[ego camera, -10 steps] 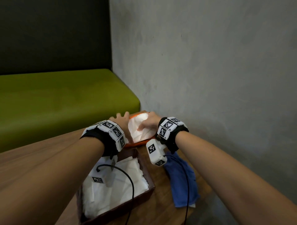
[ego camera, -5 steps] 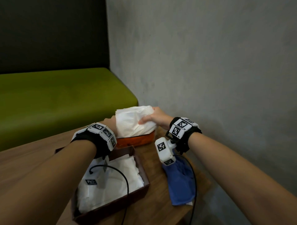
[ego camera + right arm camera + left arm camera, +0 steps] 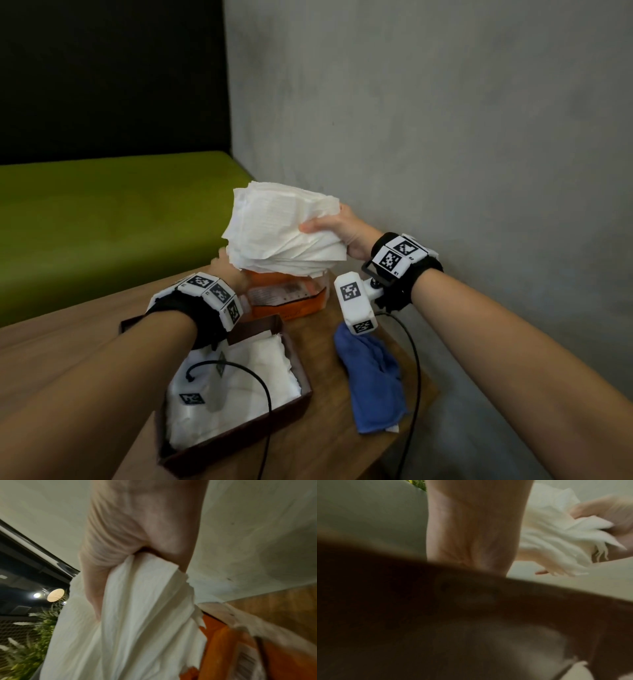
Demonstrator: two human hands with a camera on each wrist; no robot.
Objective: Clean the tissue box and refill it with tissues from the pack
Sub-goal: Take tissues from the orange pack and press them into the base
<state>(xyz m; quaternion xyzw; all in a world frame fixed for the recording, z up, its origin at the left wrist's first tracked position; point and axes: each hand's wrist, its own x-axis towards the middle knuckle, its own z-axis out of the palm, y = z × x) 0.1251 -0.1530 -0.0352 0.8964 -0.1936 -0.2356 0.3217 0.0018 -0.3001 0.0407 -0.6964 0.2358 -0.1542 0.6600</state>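
My right hand point(image 3: 337, 228) grips a thick stack of white tissues point(image 3: 281, 233) by its right end, thumb on top, and holds it tilted just above the open orange tissue pack point(image 3: 287, 298). In the right wrist view the tissue stack point(image 3: 137, 628) hangs from my palm beside the orange pack point(image 3: 223, 649). At the pack's left end sits my left hand point(image 3: 231, 270), touching it, with its fingers hidden behind the stack. The brown tissue box point(image 3: 239, 437) stands open in front of the pack, with white tissues lying inside.
A crumpled blue cloth point(image 3: 373, 373) lies on the wooden table point(image 3: 51, 335) right of the box, near the table's right edge. A grey wall point(image 3: 445, 171) runs close along the right. A green bench point(image 3: 102, 222) stands beyond the table.
My right hand has pulled the tissue stack up out of the orange pack and raised it. The left hand has stayed at the pack's left end.
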